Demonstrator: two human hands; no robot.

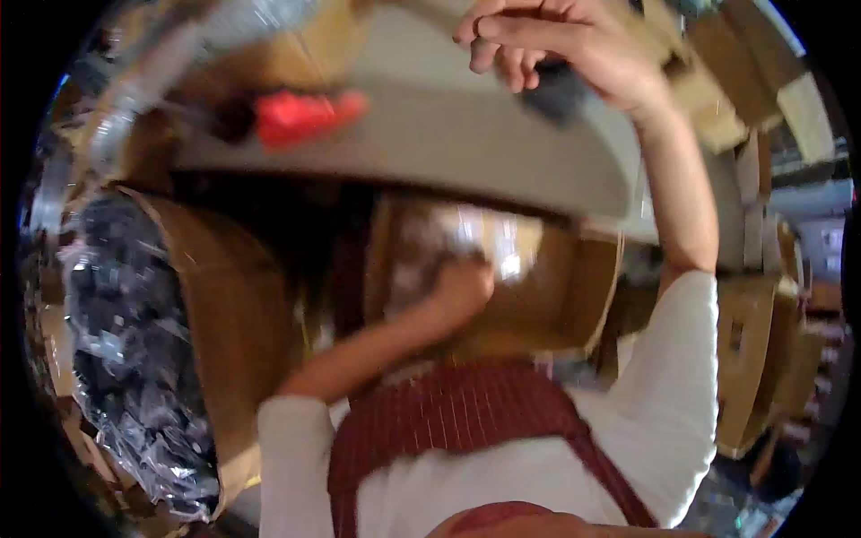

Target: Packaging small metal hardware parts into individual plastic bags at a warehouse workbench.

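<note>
The left hand (465,285) is showing as a rounded blur, its fingers too smeared to read. Just behind that grip the left wrist (429,314) is running almost straight into the left forearm (368,348), which is slanting down and leftward. Farther out and to the right of that grip, the right hand (565,40) is hanging with its fingers (513,67) loosely curling and pointing left. Below it the right wrist (653,99) is bending, while the right forearm (677,170) is dropping steeply to the right elbow (692,255).
</note>
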